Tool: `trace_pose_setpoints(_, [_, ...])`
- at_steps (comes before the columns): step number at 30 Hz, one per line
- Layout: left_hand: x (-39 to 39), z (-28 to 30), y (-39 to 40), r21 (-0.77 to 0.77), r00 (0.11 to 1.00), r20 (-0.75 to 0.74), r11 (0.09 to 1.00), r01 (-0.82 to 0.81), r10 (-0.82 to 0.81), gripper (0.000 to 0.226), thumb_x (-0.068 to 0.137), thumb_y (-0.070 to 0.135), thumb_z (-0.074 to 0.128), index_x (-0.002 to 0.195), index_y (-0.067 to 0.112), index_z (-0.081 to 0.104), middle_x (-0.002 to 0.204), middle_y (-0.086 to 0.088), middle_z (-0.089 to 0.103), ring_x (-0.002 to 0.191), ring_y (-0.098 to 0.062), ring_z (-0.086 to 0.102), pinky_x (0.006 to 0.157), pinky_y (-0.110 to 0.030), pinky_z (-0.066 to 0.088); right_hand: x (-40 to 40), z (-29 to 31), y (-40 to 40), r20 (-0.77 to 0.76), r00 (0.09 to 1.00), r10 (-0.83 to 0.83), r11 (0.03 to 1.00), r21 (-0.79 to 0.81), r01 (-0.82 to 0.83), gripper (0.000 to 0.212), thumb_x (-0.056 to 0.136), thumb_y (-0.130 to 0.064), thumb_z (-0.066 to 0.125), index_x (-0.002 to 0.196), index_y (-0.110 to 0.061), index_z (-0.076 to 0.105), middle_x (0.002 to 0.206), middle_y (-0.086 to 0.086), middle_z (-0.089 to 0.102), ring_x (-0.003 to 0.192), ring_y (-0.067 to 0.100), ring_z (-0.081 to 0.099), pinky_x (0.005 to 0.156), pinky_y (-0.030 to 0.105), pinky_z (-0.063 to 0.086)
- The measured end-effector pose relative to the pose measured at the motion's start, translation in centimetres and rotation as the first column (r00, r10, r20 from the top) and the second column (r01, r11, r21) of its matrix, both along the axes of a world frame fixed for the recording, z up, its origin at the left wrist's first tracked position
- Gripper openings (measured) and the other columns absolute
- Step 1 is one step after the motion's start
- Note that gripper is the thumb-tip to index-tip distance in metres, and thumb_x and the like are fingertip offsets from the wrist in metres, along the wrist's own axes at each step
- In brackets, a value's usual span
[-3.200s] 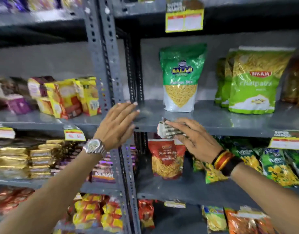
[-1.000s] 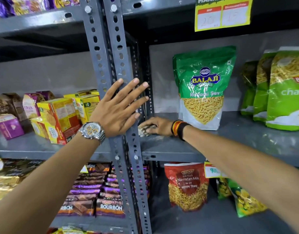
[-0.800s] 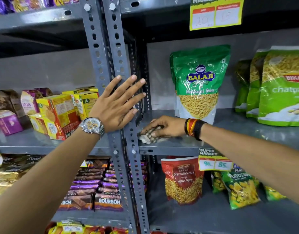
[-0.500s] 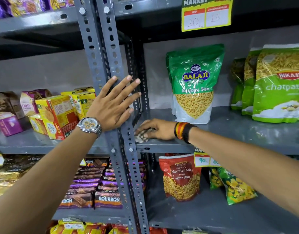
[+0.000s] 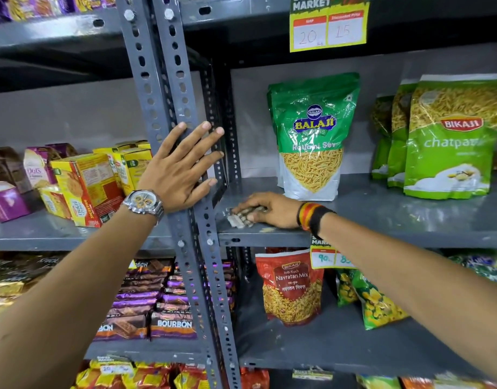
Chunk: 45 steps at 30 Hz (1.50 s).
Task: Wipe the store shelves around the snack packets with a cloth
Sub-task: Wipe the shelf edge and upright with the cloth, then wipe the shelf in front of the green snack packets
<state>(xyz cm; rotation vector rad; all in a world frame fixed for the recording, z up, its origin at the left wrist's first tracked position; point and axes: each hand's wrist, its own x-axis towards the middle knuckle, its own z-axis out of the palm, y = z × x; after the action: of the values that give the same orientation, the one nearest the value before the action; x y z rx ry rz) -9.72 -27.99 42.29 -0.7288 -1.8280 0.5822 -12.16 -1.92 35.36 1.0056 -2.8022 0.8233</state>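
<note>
My right hand [image 5: 269, 210] lies palm down on the grey shelf [image 5: 396, 217], pressing a folded checked cloth [image 5: 240, 217] against its left front corner. The cloth is mostly hidden under my fingers. Just behind that hand stands a green Balaji sev packet [image 5: 311, 130], and green Bikaji packets [image 5: 449, 136] stand further right. My left hand [image 5: 182, 167], with a watch on the wrist, rests flat with fingers spread against the perforated grey upright post [image 5: 185, 108].
Yellow and purple biscuit boxes [image 5: 84, 183] fill the left shelf. Below are Bourbon packs [image 5: 168, 307], a red Navratan Mix packet [image 5: 290, 284] and green snack bags [image 5: 373, 301]. Yellow price tags [image 5: 328, 23] hang from shelf edges.
My right hand slid the cloth left and right along the shelf's left front corner. My left hand stayed on the post. The view shifted slightly.
</note>
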Motion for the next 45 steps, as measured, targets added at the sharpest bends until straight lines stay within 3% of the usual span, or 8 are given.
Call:
trace_pose_setpoints(4, [-0.1, -0.4, 0.3, 0.039, 1.0, -0.008, 0.999, 0.01, -0.01, 0.059, 0.103, 0.047, 0.032, 0.146, 0.011, 0.051, 0.17, -0.009, 0.016, 0.157, -0.029, 0.009, 0.124, -0.06, 0.012, 3.4, 1.1, 3.5, 0.11, 0.985, 0.133, 0.991, -0.048, -0.129, 0.035, 0.095, -0.021, 0.058, 0.125, -0.04, 0.062, 0.117, -0.019, 0.063, 0.107, 0.023, 0.064, 0.1, 0.044, 0.05])
trace_pose_setpoints(12, [0.0, -0.4, 0.2, 0.036, 1.0, -0.001, 0.999, 0.025, -0.025, 0.059, 0.103, 0.046, 0.032, 0.145, 0.01, 0.051, 0.17, -0.01, 0.015, 0.157, -0.029, 0.008, 0.124, -0.061, 0.012, 1.3, 0.2, 3.5, -0.037, 0.99, -0.139, 0.99, 0.021, 0.14, 0.035, 0.095, -0.028, 0.056, 0.125, -0.046, 0.059, 0.125, -0.007, 0.06, 0.117, 0.014, 0.055, 0.108, 0.043, 0.041])
trace_pose_setpoints(19, [-0.2, -0.5, 0.3, 0.044, 1.0, -0.018, 0.999, 0.027, -0.026, 0.057, 0.102, 0.045, 0.035, 0.145, 0.01, 0.052, 0.17, -0.01, 0.016, 0.157, -0.029, 0.008, 0.124, -0.06, 0.011, 6.2, 1.6, 7.9, 0.041, 0.999, 0.001, 0.993, -0.114, 0.004, 0.034, 0.096, -0.013, 0.057, 0.126, -0.026, 0.064, 0.11, -0.014, 0.064, 0.098, -0.008, 0.06, 0.085, 0.011, 0.047])
trace_pose_setpoints(25, [0.2, -0.5, 0.3, 0.042, 1.0, 0.001, 0.999, 0.019, -0.019, 0.059, 0.103, 0.045, 0.032, 0.145, 0.008, 0.05, 0.17, -0.01, 0.013, 0.157, -0.029, 0.007, 0.123, -0.062, 0.012, 3.5, 0.4, 7.4, -0.11, 0.95, -0.294, 0.953, 0.044, 0.3, 0.035, 0.095, -0.024, 0.056, 0.123, -0.044, 0.061, 0.13, -0.012, 0.062, 0.123, 0.015, 0.054, 0.11, 0.047, 0.035])
trace_pose_setpoints(31, [-0.1, -0.7, 0.3, 0.042, 1.0, -0.011, 0.999, 0.02, -0.019, 0.059, 0.103, 0.044, 0.033, 0.146, 0.008, 0.05, 0.17, -0.011, 0.014, 0.157, -0.03, 0.008, 0.124, -0.061, 0.01, 7.2, 1.4, 8.4, 0.057, 0.996, -0.071, 0.995, -0.059, 0.075, 0.033, 0.096, -0.016, 0.058, 0.124, -0.032, 0.065, 0.108, -0.023, 0.061, 0.102, -0.008, 0.057, 0.09, 0.01, 0.044])
trace_pose_setpoints(34, [0.2, -0.5, 0.4, 0.037, 1.0, 0.012, 0.999, 0.004, -0.004, 0.061, 0.103, 0.045, 0.03, 0.148, 0.009, 0.048, 0.17, -0.011, 0.011, 0.157, -0.029, 0.005, 0.124, -0.06, 0.008, 4.3, 1.9, 7.1, 0.034, 0.982, -0.187, 0.961, -0.199, 0.19, 0.035, 0.095, -0.011, 0.058, 0.124, -0.028, 0.066, 0.117, -0.012, 0.067, 0.105, 0.002, 0.061, 0.099, 0.021, 0.045])
trace_pose_setpoints(38, [0.4, -0.4, 0.3, 0.03, 0.999, 0.043, 1.0, 0.004, -0.005, 0.062, 0.104, 0.047, 0.026, 0.147, 0.008, 0.049, 0.17, -0.011, 0.011, 0.157, -0.029, 0.005, 0.125, -0.06, 0.008, 2.4, -0.1, 5.1, -0.069, 0.936, -0.344, 0.939, -0.05, 0.341, 0.036, 0.095, -0.016, 0.054, 0.123, -0.035, 0.065, 0.126, -0.006, 0.066, 0.121, 0.014, 0.057, 0.102, 0.023, 0.038])
trace_pose_setpoints(45, [1.2, -1.3, 1.3, 0.1, 0.993, 0.121, 0.995, 0.003, -0.015, 0.061, 0.102, 0.045, 0.034, 0.149, 0.007, 0.046, 0.171, -0.013, 0.008, 0.157, -0.031, 0.001, 0.124, -0.061, 0.009, 8.4, 1.4, 9.0, 0.065, 0.994, -0.091, 0.995, -0.045, 0.094, 0.033, 0.096, -0.016, 0.058, 0.121, -0.035, 0.066, 0.111, -0.018, 0.063, 0.105, -0.001, 0.059, 0.098, 0.02, 0.046])
